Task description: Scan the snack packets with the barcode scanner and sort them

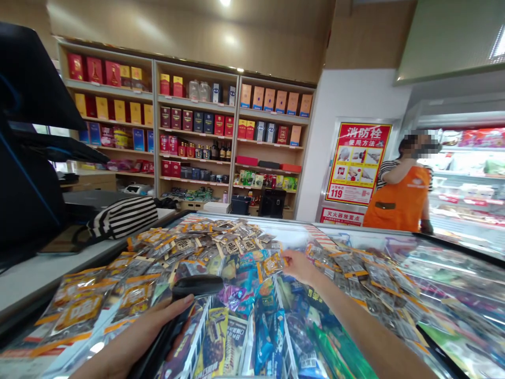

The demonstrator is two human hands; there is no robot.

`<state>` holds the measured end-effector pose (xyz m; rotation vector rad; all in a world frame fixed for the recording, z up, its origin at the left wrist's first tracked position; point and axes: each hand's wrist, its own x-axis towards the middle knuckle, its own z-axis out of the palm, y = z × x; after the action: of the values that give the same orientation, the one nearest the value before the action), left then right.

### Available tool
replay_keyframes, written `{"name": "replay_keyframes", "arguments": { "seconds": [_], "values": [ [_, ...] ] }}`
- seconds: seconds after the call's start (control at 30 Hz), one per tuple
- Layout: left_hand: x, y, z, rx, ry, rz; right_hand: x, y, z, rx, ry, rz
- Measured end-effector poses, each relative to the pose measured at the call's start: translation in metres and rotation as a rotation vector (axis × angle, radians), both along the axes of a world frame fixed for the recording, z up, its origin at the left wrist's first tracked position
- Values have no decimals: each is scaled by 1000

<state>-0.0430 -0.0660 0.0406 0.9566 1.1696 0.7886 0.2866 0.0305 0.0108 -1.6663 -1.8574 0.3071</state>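
The scanner (197, 286) partly hides the left hand (168, 316); edges crop 2 forearms (355, 322).

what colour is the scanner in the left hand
The scanner is black, best seen in the head view.

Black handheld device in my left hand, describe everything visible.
The device, probably a scanner, looks like smooth black plastic, with a broad rounded head and a slimmer handle slanting toward the picture's lower left. Your left hand wraps the handle, thumb near the head. It appears over wrapped packets; its front face is hidden.
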Motion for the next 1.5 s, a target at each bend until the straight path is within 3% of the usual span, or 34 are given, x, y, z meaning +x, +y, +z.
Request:
{"name": "replay_keyframes", "arguments": {
  "seconds": [0.23, 0.37, 0.6, 0.83, 1.0, 1.07, 1.17, 1.27, 1.43, 1.5],
  "values": [
    [5, -1, -1, -3, -10, -55, -2, -13, 7, 114, -244, 41],
    [5, -2, 2, 41, 10, -77, -4, -12, 1, 127, -292, 81],
    [-1, 0, -1, 72, 44, -74, -9, -10, -11, -78, -610, 333],
    [4, 3, -5, 90, 7, -76, 0, -28, -20, 67, -669, 203],
    [21, 4, -3, 154, 0, -49, -1, -28, -19, 193, -490, 179],
    [28, 11, -2, 191, 6, -37, -11, -25, -17, 173, -429, 192],
    [38, 30, 0, 287, 16, -64, -32, -20, -16, 23, -450, 169],
    [48, 47, 0, 303, -17, -81, -41, -17, -18, -22, -458, 50],
    [62, 56, -3, 261, -82, -167, -12, -19, -15, 141, -171, -236],
    [66, 58, -6, 224, -142, -193, -1, -22, -20, 108, -118, -214]
  ]
}}
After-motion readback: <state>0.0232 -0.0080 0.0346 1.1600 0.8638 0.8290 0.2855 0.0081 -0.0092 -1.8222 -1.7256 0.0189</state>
